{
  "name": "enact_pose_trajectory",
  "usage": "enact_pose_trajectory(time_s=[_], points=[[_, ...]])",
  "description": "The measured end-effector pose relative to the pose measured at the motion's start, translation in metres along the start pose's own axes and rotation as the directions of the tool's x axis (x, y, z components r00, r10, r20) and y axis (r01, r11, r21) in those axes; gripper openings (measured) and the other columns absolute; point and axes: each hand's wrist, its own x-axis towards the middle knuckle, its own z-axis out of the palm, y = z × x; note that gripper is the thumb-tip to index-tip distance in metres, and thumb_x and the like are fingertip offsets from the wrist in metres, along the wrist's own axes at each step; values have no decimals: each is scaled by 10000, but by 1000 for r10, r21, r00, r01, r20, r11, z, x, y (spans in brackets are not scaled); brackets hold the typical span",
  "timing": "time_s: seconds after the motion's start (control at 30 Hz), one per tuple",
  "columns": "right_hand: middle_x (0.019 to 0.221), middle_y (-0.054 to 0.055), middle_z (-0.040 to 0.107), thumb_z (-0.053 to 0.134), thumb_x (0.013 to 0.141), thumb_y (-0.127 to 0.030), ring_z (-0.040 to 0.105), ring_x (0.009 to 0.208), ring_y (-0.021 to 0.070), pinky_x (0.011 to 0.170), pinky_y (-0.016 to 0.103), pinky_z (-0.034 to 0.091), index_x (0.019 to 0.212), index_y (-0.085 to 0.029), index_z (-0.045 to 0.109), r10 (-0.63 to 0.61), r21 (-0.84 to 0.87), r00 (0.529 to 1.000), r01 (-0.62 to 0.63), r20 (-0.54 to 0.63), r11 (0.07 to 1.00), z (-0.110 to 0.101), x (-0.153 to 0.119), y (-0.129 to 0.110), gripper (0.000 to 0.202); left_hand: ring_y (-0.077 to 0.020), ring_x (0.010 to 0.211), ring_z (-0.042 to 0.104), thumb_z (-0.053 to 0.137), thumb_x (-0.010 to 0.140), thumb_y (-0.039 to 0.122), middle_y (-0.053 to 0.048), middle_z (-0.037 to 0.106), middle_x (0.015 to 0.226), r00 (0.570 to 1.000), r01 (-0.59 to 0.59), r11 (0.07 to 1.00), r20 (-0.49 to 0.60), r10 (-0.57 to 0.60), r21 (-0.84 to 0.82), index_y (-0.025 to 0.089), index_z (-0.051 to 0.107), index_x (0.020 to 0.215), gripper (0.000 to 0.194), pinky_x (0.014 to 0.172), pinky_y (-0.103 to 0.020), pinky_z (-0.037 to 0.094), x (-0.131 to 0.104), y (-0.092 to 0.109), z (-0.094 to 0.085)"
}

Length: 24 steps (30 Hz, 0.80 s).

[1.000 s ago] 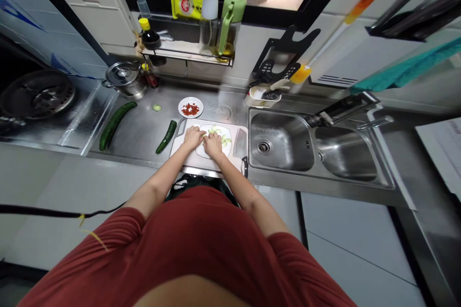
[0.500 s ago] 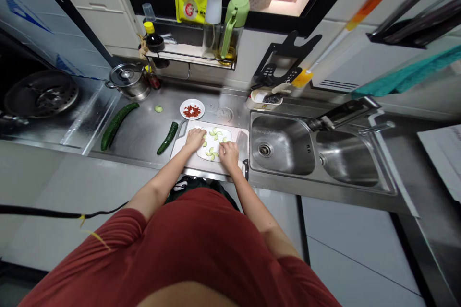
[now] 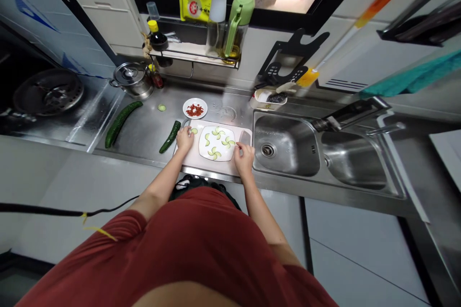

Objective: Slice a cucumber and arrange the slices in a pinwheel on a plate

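Note:
A white plate (image 3: 216, 155) lies on a pale cutting board (image 3: 192, 160), with thin green cucumber slices (image 3: 214, 153) set on it in pinwheel fans. At the board's left side, my left hand (image 3: 185, 139) is open, its fingers beside a few loose cucumber slices (image 3: 194, 131). My right hand (image 3: 244, 157) hovers at the plate's right edge next to one fan, fingers bent and a little apart, with nothing visible in them. Behind it a knife blade (image 3: 246, 137) rests on the board. A cut cucumber (image 3: 170, 137) lies left of the board.
A small plate of chopped red pieces (image 3: 195, 108) stands behind the board. Farther left are a whole cucumber (image 3: 122, 122), a cucumber end (image 3: 162, 107) and a lidded pot (image 3: 132, 80). A double sink (image 3: 288, 144) adjoins on the right. Above hangs a bottle shelf (image 3: 194, 56).
My left hand has moved left off the plate to the loose slices. My right hand has drawn back rightward from the plate, leaving the right-hand fan in full view.

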Motion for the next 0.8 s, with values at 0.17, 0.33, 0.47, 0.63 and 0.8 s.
enact_pose_trajectory(time_s=[0.17,0.33,0.47,0.63,0.8], points=[[834,71,648,424,907,-293,522,855,225,857,369,397,953,-185,680,21,-12,1000,-21,-19,1000,0,-2,7,282,-265,1030,575,497,840,266,-105,659,1032,999,36,999,21,-37,39,218,630,1177,366,892,-371,420,-2,-7,-2],[854,79,659,417,914,-296,525,851,226,849,374,403,954,-184,680,9,-5,1000,-9,-8,1000,1,-4,4,288,-299,1087,551,493,854,305,-137,643,1128,998,4,992,55,-11,126,217,637,1194,379,902,-403,411,0,-1,-2],[872,78,662,407,924,-303,537,862,222,859,374,405,958,-187,677,-4,9,1000,4,5,1000,0,-6,2,296,-325,1130,523,471,872,340,-165,617,1174,997,-24,981,74,10,190,212,627,1220,403,925,-450,389,5,6,-3],[846,72,659,418,916,-302,543,847,222,851,377,408,955,-191,680,-8,4,1000,8,-4,1000,-2,-8,5,287,-342,1124,515,475,863,334,-179,608,1166,993,-46,970,119,18,237,204,668,1136,358,910,-479,393,9,9,-1],[835,69,656,421,917,-305,539,835,221,831,369,411,938,-191,681,-9,1,1000,9,-19,1000,-2,-10,9,285,-319,1101,528,516,835,301,-158,623,1130,996,-49,977,81,33,208,211,678,1043,278,888,-443,420,13,5,2]])
